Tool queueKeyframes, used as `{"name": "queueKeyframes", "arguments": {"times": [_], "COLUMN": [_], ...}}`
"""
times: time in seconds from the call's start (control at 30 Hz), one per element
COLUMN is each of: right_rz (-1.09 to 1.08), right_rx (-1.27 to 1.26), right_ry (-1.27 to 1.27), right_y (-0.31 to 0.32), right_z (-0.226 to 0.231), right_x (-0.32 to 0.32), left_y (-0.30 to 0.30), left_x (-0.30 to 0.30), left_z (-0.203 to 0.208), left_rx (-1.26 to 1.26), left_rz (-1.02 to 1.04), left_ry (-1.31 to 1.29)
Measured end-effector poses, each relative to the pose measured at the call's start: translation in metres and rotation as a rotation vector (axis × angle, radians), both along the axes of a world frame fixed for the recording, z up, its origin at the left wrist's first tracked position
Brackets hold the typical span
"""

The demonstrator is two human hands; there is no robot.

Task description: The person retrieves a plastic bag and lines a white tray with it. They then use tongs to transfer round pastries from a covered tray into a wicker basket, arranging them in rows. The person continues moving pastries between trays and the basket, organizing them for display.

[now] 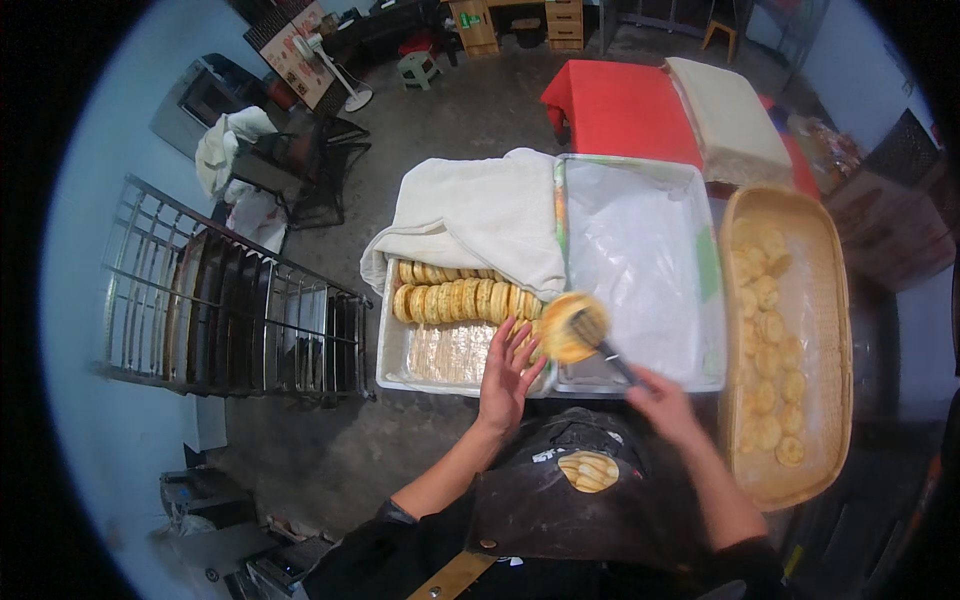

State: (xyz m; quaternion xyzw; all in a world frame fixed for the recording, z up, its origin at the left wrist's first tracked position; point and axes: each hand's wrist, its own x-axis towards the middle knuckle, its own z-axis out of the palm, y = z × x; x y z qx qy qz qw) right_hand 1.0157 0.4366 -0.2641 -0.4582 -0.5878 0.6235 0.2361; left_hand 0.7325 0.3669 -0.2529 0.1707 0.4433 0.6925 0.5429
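In my right hand (660, 402) are black slotted food tongs (622, 366), slightly blurred. One slotted jaw lies over a round golden flatbread (562, 345), which hangs above the inner edges of two white trays. My left hand (506, 378) is open beside it, fingers spread and raised over the left tray (440, 388). Rows of similar flatbreads (460, 300) stand on edge in that tray, partly under a white cloth (470, 205). A sheet of white paper or film (640, 260) lines the right tray (712, 300). The lower jaw is hidden.
To the right, a long wicker basket (845, 370) holds several round flatbreads (768, 345). Behind is a red-covered table (620, 105) with a folded pale cloth (728, 120). A metal rack (240, 310) with dark baking trays stands left. A fan (335, 72) and green stool (418, 70) stand farther back.
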Motion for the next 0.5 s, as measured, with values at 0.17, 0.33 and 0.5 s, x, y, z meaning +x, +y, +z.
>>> {"name": "queueKeyframes", "arguments": {"times": [0.17, 0.33, 0.5], "right_rz": [0.123, 0.215, 0.308], "right_rx": [0.261, 0.385, 0.237], "right_ry": [-0.185, -0.517, -0.686], "right_y": [-0.05, -0.047, -0.047], "right_z": [0.019, 0.021, 0.044], "right_x": [-0.139, -0.192, -0.185], "left_y": [-0.016, -0.005, 0.012], "left_x": [-0.087, -0.144, -0.16], "left_z": [-0.059, -0.126, -0.158], "left_rx": [-0.271, -0.483, -0.666], "left_rz": [0.218, 0.068, -0.244], "left_ry": [-0.348, -0.434, -0.492]}}
